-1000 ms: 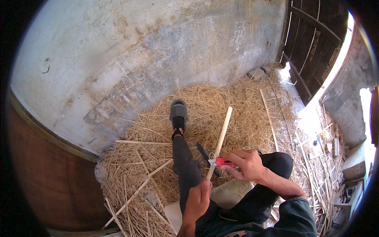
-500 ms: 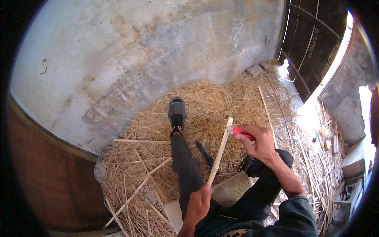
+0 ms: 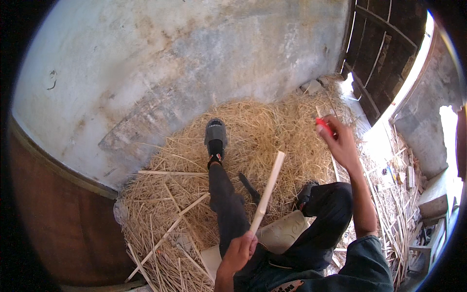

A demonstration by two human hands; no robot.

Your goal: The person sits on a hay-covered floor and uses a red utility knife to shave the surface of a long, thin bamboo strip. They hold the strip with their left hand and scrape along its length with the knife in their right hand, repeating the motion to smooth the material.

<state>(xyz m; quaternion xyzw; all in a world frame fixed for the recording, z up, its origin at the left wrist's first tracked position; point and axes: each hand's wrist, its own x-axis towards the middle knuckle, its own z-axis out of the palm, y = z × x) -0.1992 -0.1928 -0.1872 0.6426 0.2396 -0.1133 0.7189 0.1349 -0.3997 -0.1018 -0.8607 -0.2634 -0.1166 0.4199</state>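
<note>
My left hand (image 3: 239, 250) is closed round the lower end of a pale split bamboo strip (image 3: 268, 190), which slants up and away to the right with a node near its middle. Raised off to the right, my right hand (image 3: 339, 141) grips a red-handled utility knife (image 3: 324, 127). The knife is apart from the strip, and its blade is hard to make out. Below the strip, on the shavings, lies a dark long-bladed tool (image 3: 249, 188), partly hidden behind the strip.
Straw-like shavings (image 3: 253, 117) cover the floor, with loose bamboo strips (image 3: 168, 238) at left and more piled at right. A stained wall (image 3: 194, 58) rises ahead, a dark wooden door (image 3: 384, 53) at far right. My sandalled foot (image 3: 215, 134) stretches forward. A pale sheet (image 3: 284, 233) lies between my legs.
My right hand with the knife has lifted off the strip, moving up and to the right. The strip has turned slightly and its tip sits a little lower.
</note>
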